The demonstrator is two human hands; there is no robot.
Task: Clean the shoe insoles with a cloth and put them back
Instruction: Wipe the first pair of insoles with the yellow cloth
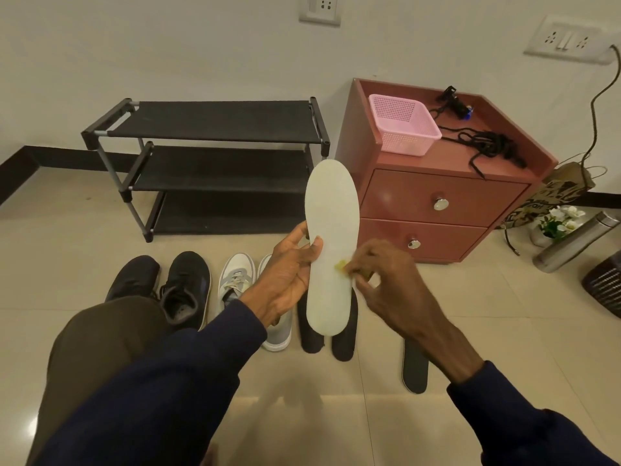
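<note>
My left hand point(289, 274) grips a long white insole point(331, 230) by its left edge and holds it upright in front of me. My right hand point(386, 280) pinches a small yellow cloth point(341, 266) against the insole's right side near the middle. On the floor under the insole lie two black insoles point(342, 344) side by side, and a third black insole point(415, 368) lies further right. A pair of white and grey sneakers point(235, 280) stands left of them, partly hidden by my left arm. A pair of black shoes point(183, 287) stands further left.
A black three-tier shoe rack point(215, 163) stands against the wall. A red two-drawer cabinet point(437, 196) to its right carries a pink basket point(403, 126) and black cords. A steel bottle point(574, 243), a flower pot and a paper bag sit at the far right. My knee point(100, 348) is at lower left.
</note>
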